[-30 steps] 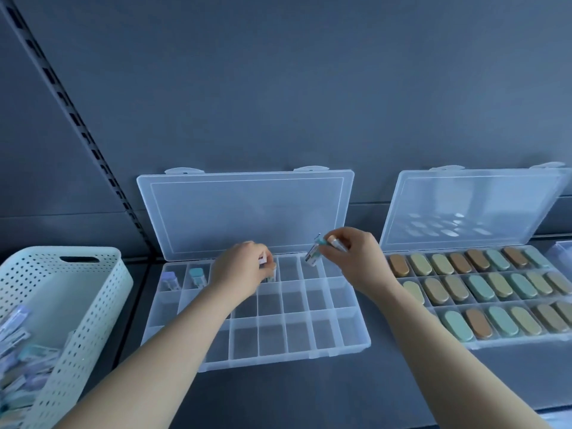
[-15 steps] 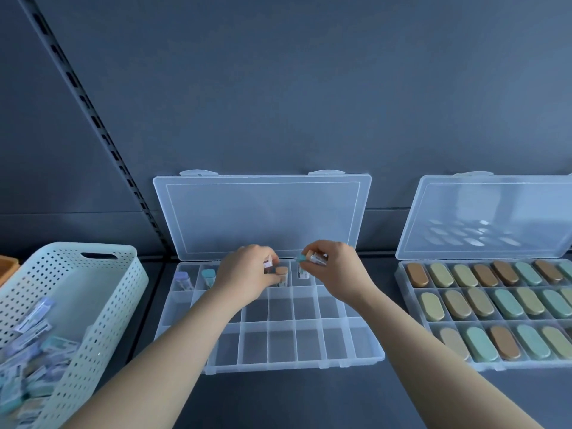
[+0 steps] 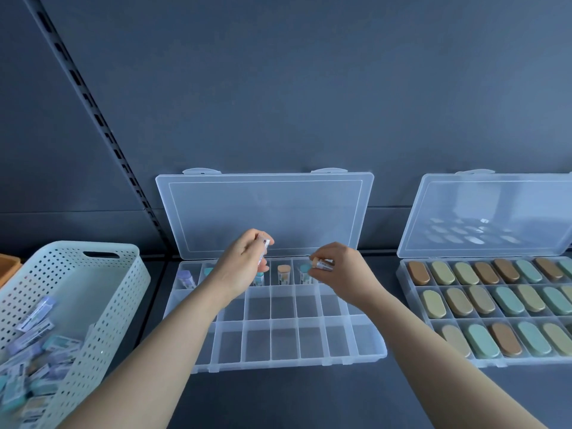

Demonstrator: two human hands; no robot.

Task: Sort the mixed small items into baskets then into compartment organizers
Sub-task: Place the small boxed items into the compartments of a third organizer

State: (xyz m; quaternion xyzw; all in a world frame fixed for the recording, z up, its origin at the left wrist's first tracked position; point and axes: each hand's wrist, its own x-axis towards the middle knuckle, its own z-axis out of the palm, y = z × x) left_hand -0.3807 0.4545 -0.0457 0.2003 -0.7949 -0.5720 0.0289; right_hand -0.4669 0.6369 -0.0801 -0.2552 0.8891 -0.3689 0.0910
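A clear compartment organizer [image 3: 278, 363] lies open in the middle, lid up against the wall. Its back row holds small capped tubes standing upright: a purple one [image 3: 185, 278], a teal one partly hidden behind my wrist, an orange-capped one [image 3: 283, 274] and a teal-capped one [image 3: 305, 274]. My left hand [image 3: 243, 267] hovers over the back row and pinches a small white-labelled tube [image 3: 264, 247]. My right hand [image 3: 340, 274] pinches another tube [image 3: 322, 264] lying sideways above the back row's right part. A pale perforated basket [image 3: 93, 305] at the left holds several more tubes.
A second open organizer [image 3: 408, 292] at the right is filled with several oval brown, yellow and green pieces. An orange container edge [image 3: 7, 267] shows at the far left. A slotted shelf rail [image 3: 102, 125] runs diagonally up the dark wall.
An orange-capped and a teal-capped tube now stand in the back row. My left hand has lifted slightly with a tube; my right hand has shifted a little to the right.
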